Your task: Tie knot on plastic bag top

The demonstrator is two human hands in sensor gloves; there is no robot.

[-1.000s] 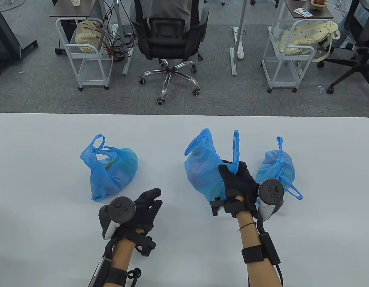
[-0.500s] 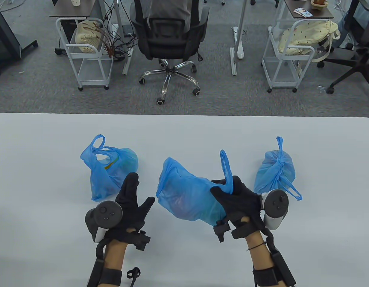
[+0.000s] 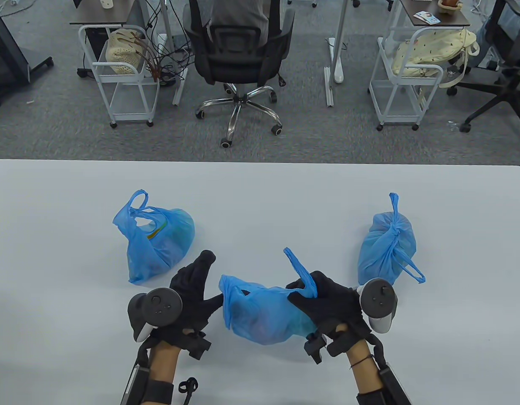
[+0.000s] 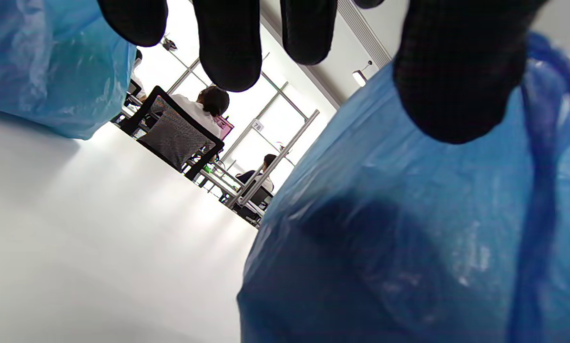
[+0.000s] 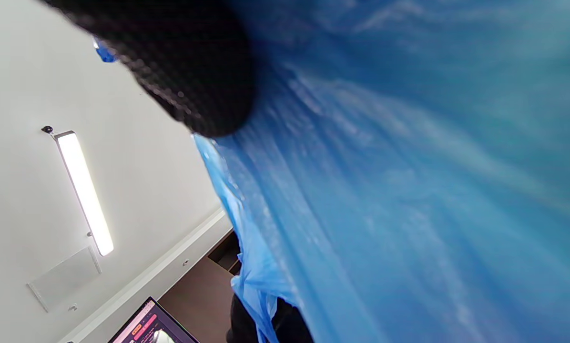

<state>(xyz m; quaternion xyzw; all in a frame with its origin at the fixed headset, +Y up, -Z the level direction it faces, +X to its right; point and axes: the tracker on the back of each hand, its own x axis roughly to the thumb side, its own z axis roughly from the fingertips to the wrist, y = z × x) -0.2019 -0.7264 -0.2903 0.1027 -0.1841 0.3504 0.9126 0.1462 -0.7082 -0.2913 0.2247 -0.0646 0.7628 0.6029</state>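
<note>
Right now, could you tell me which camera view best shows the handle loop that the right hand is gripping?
The table view: the handle loop rises from the right hand above the middle bag. The right wrist view shows only blurred blue plastic behind one fingertip. The left wrist view shows a darker blue strip on the bag's right side, possibly a handle.

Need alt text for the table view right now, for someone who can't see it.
The gloved right hand grips one handle of an untied blue plastic bag near the white table's front edge, the open left hand beside it. Another untied blue bag sits left; a knotted blue bag sits right.
</note>
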